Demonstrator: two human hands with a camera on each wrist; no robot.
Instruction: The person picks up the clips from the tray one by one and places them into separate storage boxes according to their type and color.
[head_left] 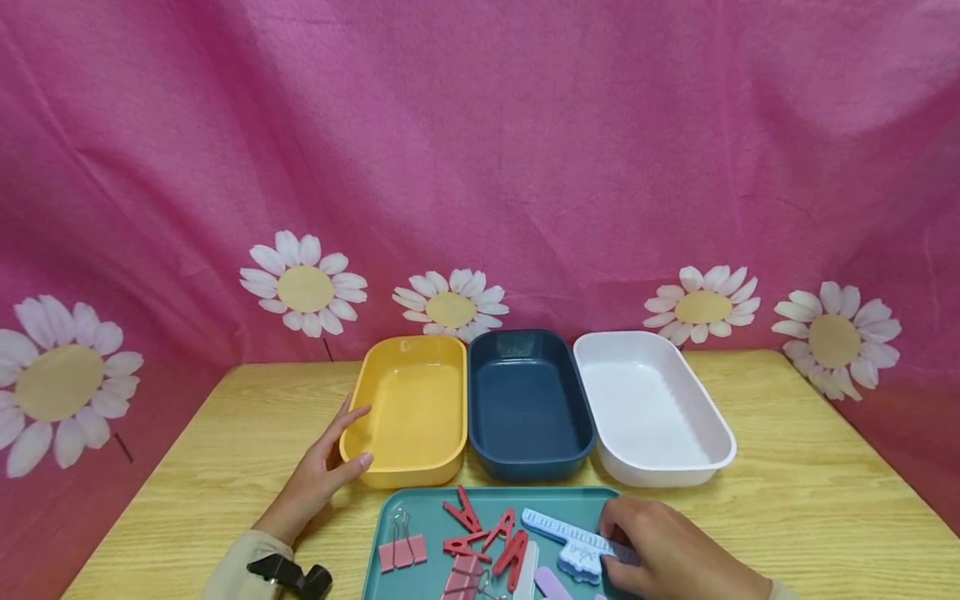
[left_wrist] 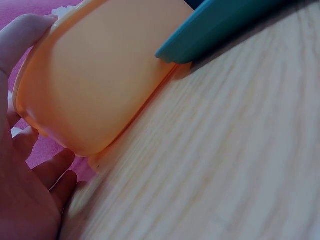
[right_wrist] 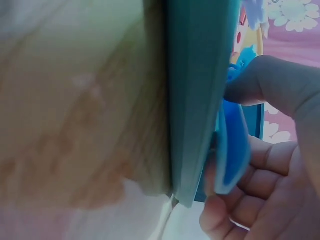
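Probably light, stiff, slick, so pinch blue ruler [head_left: 558,527] by one end, as gripped now by fingers of right hand [head_left: 663,550], with left hand [head_left: 321,473] clasping yellow bin [head_left: 412,477].

Bins [head_left: 531,404] behind tray [head_left: 558,500]; clips [head_left: 405,553] on tray

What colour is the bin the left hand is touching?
The bin is yellow; it shows best in the head view.

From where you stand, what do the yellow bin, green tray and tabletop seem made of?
Yellow bin: likely plastic, glossy, with soft highlights, rounded corners.
Green tray: probably plastic, smooth, evenly coloured.
Tabletop: satin wood or printed laminate; the grain fits either.
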